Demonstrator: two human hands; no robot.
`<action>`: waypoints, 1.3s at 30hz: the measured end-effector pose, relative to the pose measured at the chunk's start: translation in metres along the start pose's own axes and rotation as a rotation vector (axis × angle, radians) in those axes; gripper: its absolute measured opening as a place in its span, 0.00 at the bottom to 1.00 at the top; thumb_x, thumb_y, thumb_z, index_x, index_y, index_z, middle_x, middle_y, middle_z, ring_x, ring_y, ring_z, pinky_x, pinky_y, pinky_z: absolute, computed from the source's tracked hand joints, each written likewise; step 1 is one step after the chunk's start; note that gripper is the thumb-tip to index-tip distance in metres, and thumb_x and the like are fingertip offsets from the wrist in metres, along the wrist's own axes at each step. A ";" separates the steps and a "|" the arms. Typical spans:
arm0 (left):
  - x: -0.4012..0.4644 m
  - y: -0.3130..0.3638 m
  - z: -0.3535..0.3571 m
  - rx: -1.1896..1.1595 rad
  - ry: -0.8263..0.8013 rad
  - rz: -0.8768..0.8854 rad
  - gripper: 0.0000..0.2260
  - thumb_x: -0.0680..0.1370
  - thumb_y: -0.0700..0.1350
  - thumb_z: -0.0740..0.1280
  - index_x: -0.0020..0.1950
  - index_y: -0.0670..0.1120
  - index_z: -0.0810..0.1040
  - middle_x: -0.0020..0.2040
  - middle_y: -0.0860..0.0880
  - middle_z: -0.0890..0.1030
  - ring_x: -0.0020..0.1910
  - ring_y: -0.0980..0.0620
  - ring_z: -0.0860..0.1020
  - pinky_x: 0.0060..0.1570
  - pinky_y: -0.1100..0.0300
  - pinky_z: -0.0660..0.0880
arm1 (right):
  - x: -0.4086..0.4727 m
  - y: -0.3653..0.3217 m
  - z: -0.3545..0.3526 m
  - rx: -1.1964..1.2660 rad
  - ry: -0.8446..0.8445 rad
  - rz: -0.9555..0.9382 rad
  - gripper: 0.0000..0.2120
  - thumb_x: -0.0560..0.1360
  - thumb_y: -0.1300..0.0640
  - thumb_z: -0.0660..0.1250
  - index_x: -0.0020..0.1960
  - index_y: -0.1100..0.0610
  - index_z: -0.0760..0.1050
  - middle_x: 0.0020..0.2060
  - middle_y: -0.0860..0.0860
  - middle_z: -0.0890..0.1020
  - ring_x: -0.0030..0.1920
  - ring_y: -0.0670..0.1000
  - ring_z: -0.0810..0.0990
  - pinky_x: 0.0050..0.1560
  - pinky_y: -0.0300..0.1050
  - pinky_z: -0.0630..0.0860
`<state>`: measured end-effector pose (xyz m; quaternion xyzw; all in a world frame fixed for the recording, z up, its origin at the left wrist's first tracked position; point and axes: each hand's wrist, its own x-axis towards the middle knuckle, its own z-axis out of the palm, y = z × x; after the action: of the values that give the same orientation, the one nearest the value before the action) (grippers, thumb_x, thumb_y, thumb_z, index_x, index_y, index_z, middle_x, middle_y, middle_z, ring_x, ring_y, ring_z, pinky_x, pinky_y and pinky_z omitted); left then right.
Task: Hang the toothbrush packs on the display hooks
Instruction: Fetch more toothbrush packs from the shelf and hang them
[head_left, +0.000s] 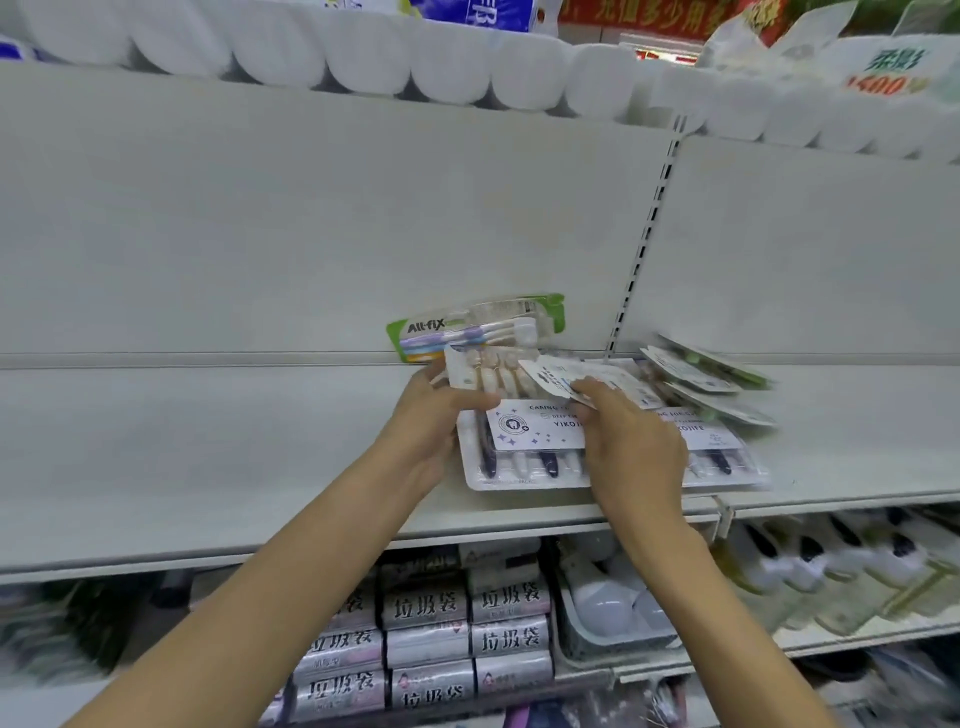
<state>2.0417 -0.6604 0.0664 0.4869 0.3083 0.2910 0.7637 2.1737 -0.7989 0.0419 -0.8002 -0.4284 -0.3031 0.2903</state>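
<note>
Fingers (475, 400) of the left hand (431, 421) curl round a small pack of pale toothbrushes (483, 374), thumb across its front. Beside it the right hand (631, 447) pinches a white card pack (566, 376) at its near edge. Both packs sit above large dark-handled toothbrush packs (524, 441) lying flat on the white shelf (208, 441). A green pack (467, 327) leans on the back panel just behind; more packs (701, 379) fan out to the right. Toilet rolls (363, 57) line the far shelf above.
</note>
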 end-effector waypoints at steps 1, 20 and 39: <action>-0.002 -0.001 -0.002 -0.057 0.023 -0.007 0.34 0.66 0.29 0.75 0.70 0.42 0.70 0.60 0.42 0.82 0.56 0.41 0.82 0.58 0.44 0.79 | -0.001 -0.002 -0.002 0.045 0.028 -0.023 0.09 0.77 0.57 0.71 0.57 0.55 0.82 0.39 0.54 0.86 0.30 0.60 0.81 0.28 0.44 0.67; -0.114 0.024 -0.136 0.245 0.207 0.298 0.27 0.74 0.34 0.72 0.67 0.57 0.73 0.51 0.44 0.86 0.49 0.43 0.85 0.44 0.51 0.80 | 0.010 -0.077 -0.029 0.889 0.162 0.126 0.06 0.79 0.59 0.68 0.53 0.49 0.78 0.41 0.39 0.81 0.40 0.43 0.80 0.40 0.48 0.79; -0.264 0.033 -0.357 0.249 0.534 0.517 0.26 0.65 0.38 0.80 0.61 0.49 0.79 0.54 0.46 0.85 0.53 0.46 0.84 0.46 0.59 0.82 | -0.016 -0.296 -0.009 1.247 -0.278 -0.097 0.10 0.82 0.59 0.64 0.50 0.42 0.74 0.44 0.43 0.83 0.44 0.45 0.82 0.39 0.38 0.79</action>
<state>1.5986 -0.6437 0.0267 0.5447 0.3962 0.5505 0.4932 1.9096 -0.6763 0.0972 -0.4927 -0.5935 0.0969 0.6291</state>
